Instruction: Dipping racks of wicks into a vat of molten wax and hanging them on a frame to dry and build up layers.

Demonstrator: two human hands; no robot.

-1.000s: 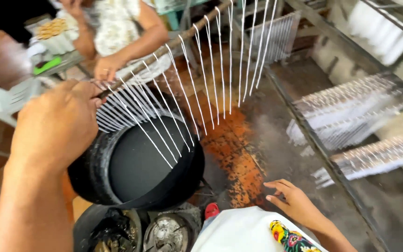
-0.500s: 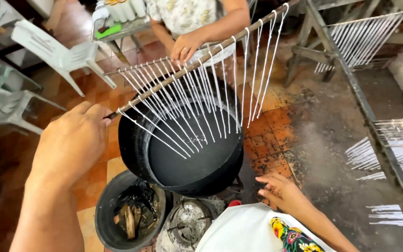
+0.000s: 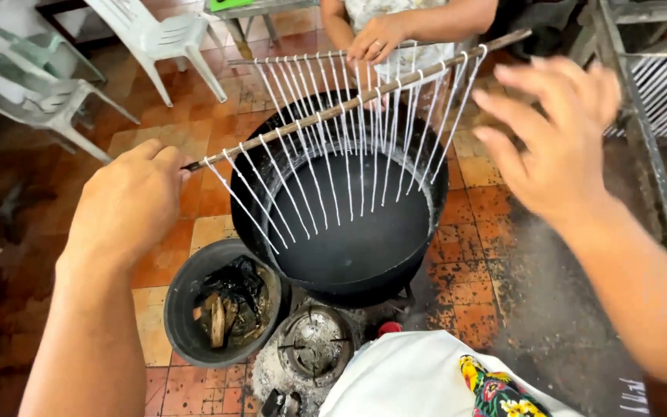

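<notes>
Likely candle workshop, wax pot (image 3: 349,247), drying racks (image 3: 661,93)

arms (image 3: 79,340): bare, sleeveless | garment (image 3: 411,382): white | cloth (image 3: 496,390): floral, black

A worn floor (image 3: 194,131) of orange and cream tiles carries everything. On it at centre stands a large black pot (image 3: 349,224), a smaller black bucket (image 3: 194,340) of scraps just lower left, an ash-covered burner (image 3: 314,347) between them, and white plastic chairs (image 3: 156,38) upper left.
</notes>
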